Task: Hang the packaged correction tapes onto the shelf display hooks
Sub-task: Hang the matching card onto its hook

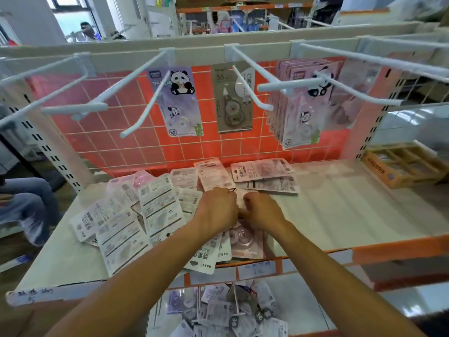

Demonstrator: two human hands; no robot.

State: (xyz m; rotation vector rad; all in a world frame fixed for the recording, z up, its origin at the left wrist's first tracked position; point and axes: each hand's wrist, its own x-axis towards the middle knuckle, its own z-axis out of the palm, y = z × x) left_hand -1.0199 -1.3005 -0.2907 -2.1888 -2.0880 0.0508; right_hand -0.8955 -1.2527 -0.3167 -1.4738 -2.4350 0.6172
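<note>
Fingers of left hand [217, 207] and right hand [261, 210] curled on correction-tape pack [240, 198] atop pile [155, 210]; snag risk from overlapping neighbours.

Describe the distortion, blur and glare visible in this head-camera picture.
Head view: the wide-angle lens bows the top rail and splays the white hooks; glare off clear plastic washes out the pink hanging packs; the far shop and the frame edges are soft, while the loose packs on the shelf read fairly sharp under even light.

Head view, forward-down, seemingly close over shelf [340, 205].
</note>
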